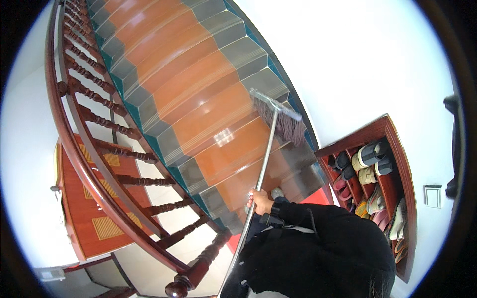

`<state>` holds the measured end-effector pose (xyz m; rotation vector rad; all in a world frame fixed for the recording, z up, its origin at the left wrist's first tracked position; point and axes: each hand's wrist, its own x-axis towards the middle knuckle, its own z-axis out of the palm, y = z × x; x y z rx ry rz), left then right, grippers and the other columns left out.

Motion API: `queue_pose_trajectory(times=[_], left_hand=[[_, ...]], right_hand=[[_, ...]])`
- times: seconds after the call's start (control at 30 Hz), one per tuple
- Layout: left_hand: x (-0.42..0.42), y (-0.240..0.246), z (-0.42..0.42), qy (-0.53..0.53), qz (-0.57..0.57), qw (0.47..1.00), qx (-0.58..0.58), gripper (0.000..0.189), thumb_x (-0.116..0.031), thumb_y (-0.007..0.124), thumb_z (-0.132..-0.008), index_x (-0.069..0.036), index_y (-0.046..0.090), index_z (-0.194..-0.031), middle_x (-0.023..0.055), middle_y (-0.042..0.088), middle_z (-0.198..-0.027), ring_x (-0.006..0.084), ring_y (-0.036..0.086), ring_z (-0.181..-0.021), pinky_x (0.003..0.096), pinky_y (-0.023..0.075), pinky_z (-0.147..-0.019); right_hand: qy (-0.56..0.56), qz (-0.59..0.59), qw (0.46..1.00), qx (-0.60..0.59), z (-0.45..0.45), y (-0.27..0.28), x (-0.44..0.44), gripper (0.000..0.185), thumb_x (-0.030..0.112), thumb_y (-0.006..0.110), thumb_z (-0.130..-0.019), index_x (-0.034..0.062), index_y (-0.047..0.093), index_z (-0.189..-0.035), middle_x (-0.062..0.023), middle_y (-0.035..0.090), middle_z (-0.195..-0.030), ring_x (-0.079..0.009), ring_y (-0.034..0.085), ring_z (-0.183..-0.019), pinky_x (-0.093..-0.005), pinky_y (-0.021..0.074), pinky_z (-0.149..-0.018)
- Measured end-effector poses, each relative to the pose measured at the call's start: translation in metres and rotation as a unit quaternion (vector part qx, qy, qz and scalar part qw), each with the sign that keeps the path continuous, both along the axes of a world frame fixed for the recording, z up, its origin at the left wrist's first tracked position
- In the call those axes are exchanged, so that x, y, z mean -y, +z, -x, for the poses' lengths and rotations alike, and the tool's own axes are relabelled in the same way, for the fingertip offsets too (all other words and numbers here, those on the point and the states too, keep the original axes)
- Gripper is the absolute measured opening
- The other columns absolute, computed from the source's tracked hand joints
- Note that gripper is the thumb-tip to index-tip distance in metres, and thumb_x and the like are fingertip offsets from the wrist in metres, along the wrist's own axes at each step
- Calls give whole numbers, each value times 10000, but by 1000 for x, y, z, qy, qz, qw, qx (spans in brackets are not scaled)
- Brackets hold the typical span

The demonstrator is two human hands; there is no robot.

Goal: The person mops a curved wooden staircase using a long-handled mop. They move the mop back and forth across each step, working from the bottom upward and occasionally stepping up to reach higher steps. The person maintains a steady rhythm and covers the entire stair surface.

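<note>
My right hand is closed around the metal handle of a mop. Its clamp-style head is slightly blurred, and grey-brown strands hang from it over the right side of the lower stairs. These tiled steps have an orange middle and grey ends. From the mop head the handle slants down past my right hand to the bottom edge of the view. My left hand is out of view. Beneath my right forearm, the tip of a shoe shows on a low step.
On the left runs a wooden handrail with turned balusters, ending at a newel post. A shoe rack holding several pairs is set into the right wall. A red-brown cabinet stands beyond the balusters. A wall switch is at far right.
</note>
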<state>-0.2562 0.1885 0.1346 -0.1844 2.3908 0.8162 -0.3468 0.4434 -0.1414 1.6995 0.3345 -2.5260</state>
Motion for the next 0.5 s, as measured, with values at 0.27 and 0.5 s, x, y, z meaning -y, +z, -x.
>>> queue_pose_trajectory(times=[0.27,0.5], left_hand=[[5,-22,-26,125,-110,985,44,290,-264,583,-892,-89,617,-1121,53,595,-635,160,531,-538,258,390,-487],[3,-27,-38,175,-148,971,75,321,-268,576,-902,-87,600,-1166,29,582,-621,118,506,-520,233,372,-471]], right_hand=[[76,-157,979,-106,36,42,-16,156,114,514,-920,115,359,-937,-26,417,-704,-138,448,-521,-299,436,-429],[140,-165,966,-140,65,-15,-24,139,136,510,-937,15,496,-869,-66,514,-744,-171,527,-611,-313,494,-558]])
